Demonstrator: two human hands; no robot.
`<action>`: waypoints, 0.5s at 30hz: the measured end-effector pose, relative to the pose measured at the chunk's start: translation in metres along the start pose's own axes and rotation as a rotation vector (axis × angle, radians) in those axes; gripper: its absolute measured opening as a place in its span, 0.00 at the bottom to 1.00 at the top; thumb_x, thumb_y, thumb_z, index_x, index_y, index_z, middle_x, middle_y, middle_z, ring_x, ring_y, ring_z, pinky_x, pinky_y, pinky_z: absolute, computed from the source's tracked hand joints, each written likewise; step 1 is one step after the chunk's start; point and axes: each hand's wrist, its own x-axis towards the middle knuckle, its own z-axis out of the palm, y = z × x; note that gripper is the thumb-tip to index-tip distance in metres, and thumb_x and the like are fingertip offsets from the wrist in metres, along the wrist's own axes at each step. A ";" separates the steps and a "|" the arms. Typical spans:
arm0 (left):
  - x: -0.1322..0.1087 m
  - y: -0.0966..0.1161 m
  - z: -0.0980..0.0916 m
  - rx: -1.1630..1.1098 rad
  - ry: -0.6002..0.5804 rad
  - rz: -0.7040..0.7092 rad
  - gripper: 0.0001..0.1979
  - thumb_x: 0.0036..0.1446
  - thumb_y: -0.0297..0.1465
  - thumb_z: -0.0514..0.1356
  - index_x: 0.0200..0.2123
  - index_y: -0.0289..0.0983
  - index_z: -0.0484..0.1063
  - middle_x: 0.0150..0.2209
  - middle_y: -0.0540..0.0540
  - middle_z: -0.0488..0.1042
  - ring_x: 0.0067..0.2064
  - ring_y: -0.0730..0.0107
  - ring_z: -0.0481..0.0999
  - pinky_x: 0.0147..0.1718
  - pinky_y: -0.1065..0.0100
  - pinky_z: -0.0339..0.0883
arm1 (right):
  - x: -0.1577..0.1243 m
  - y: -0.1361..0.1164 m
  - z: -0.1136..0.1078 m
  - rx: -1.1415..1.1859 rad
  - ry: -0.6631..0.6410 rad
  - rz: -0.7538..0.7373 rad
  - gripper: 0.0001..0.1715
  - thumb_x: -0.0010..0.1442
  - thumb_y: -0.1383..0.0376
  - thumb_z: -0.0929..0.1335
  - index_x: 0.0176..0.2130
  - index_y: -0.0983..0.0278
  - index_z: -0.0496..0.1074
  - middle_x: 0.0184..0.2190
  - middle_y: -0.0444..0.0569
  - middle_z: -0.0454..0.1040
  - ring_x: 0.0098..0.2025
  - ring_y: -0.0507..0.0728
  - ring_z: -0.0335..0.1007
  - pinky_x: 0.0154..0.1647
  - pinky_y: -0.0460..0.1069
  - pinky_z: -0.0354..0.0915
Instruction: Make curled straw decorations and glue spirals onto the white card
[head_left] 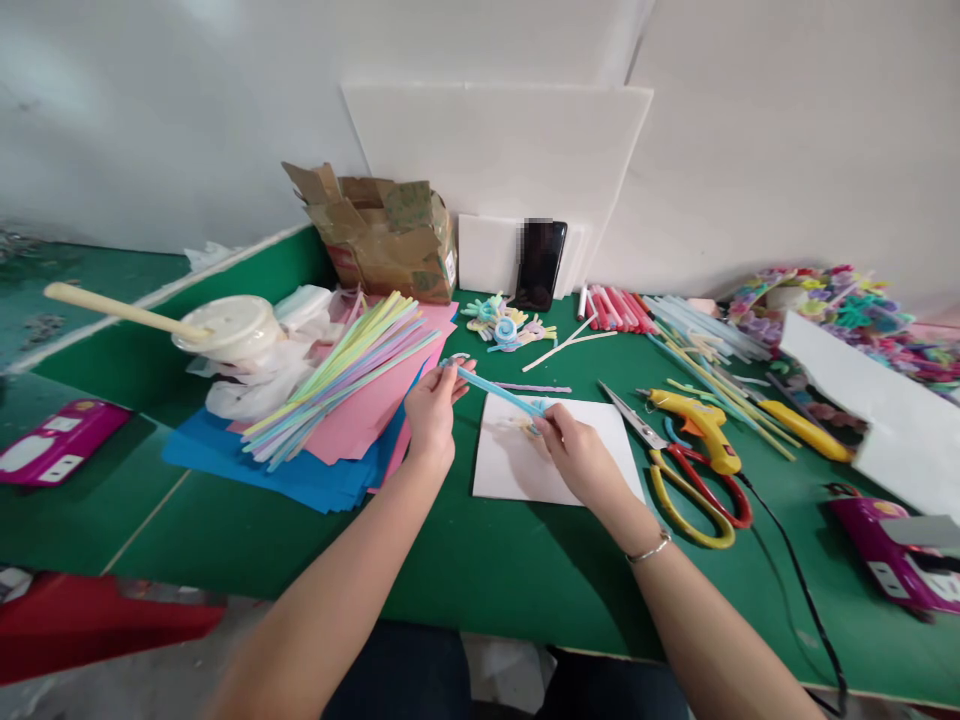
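Note:
Light blue pipe cleaners stretch between my two hands above a white board. My left hand is closed around their far left end. At the lower right end, my right hand pinches them, where a small curled blue part shows by the fingertips. How many stems there are I cannot tell. Behind my hands lies a cluster of pastel pipe-cleaner shapes, one of them a blue coil. A single purple pipe cleaner rests just beyond the board.
Left: a bundle of pastel pipe cleaners on pink and blue sheets, and a lidded cup. Right: scissors, a yellow glue gun with a black cord, and a purple device. Behind: a cardboard box and a phone.

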 end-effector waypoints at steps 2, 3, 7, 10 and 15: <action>-0.001 0.000 0.001 0.007 -0.005 -0.002 0.15 0.48 0.39 0.62 0.36 0.33 0.76 0.40 0.39 0.79 0.42 0.64 0.79 0.37 0.71 0.68 | 0.001 0.001 -0.001 -0.074 0.016 -0.035 0.09 0.62 0.58 0.60 0.33 0.60 0.61 0.24 0.47 0.71 0.24 0.56 0.66 0.24 0.47 0.54; -0.001 0.000 0.002 0.007 -0.007 -0.009 0.16 0.48 0.39 0.62 0.36 0.33 0.76 0.40 0.39 0.79 0.41 0.64 0.79 0.37 0.71 0.68 | 0.001 0.002 -0.001 -0.103 0.020 -0.047 0.10 0.62 0.57 0.61 0.34 0.61 0.61 0.26 0.47 0.72 0.25 0.56 0.67 0.24 0.47 0.54; -0.003 -0.001 0.004 -0.002 -0.011 -0.040 0.15 0.48 0.38 0.63 0.36 0.33 0.75 0.39 0.39 0.80 0.41 0.65 0.79 0.37 0.71 0.68 | 0.002 0.006 0.003 -0.196 0.010 -0.040 0.09 0.63 0.58 0.60 0.36 0.61 0.62 0.25 0.48 0.73 0.25 0.57 0.69 0.23 0.47 0.52; -0.004 -0.001 0.004 0.002 -0.021 -0.060 0.14 0.48 0.38 0.63 0.35 0.34 0.75 0.39 0.39 0.80 0.41 0.65 0.79 0.37 0.70 0.68 | 0.003 0.007 0.005 -0.245 0.003 -0.034 0.07 0.64 0.60 0.59 0.37 0.61 0.61 0.25 0.50 0.73 0.26 0.58 0.70 0.22 0.47 0.50; -0.003 -0.002 0.003 0.000 -0.028 -0.069 0.16 0.46 0.40 0.65 0.34 0.34 0.75 0.39 0.39 0.80 0.41 0.64 0.79 0.38 0.69 0.68 | 0.003 0.006 0.005 -0.258 -0.001 -0.058 0.08 0.65 0.62 0.57 0.37 0.62 0.62 0.25 0.49 0.73 0.24 0.56 0.69 0.22 0.47 0.48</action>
